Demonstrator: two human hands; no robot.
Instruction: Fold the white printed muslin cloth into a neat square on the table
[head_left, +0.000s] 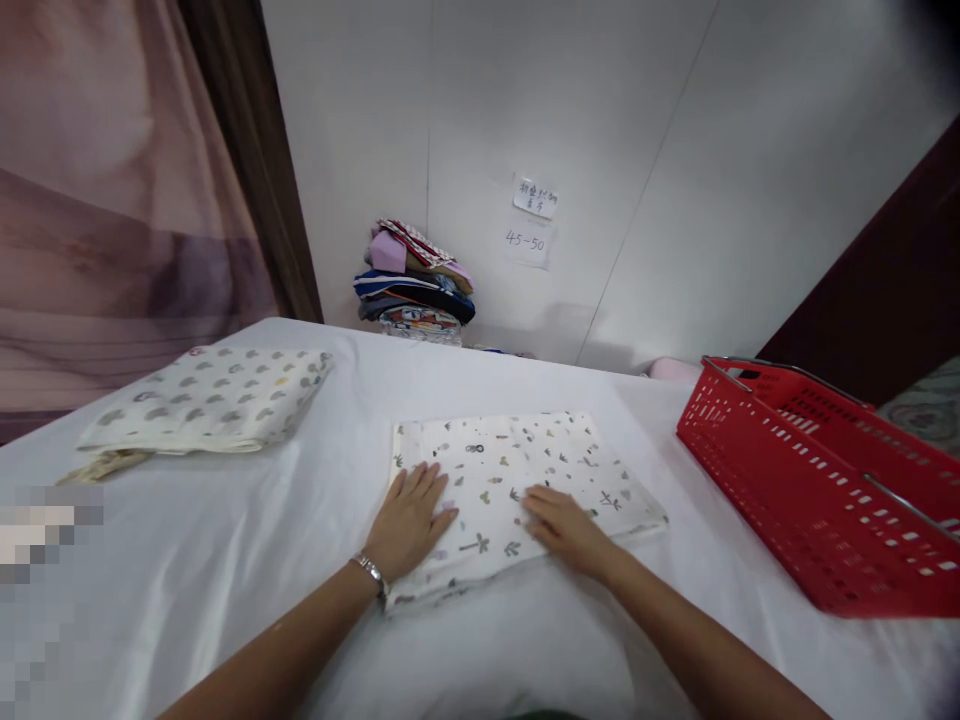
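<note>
A white cloth (487, 470) printed with small palm trees and other figures lies folded into a flat rectangle in front of me. My left hand (411, 515) rests flat on its left part, fingers stretched out; a metal watch or bracelet is on that wrist. Palm down, my right hand (566, 525) lies on the cloth right of its middle, with the fingers extended. Neither hand grips anything. To the left is another folded white cloth (217, 395) with grey cloud-like prints, a beige cord-like end sticking out beneath it.
A red plastic basket (795, 500) with metal handles stands at the right. Beyond the far edge of the white-covered table (300, 560) rises a stack of folded fabrics (416, 285). Two paper notes (529, 245) are stuck on the wall. A pink curtain (112, 200) hangs at the left.
</note>
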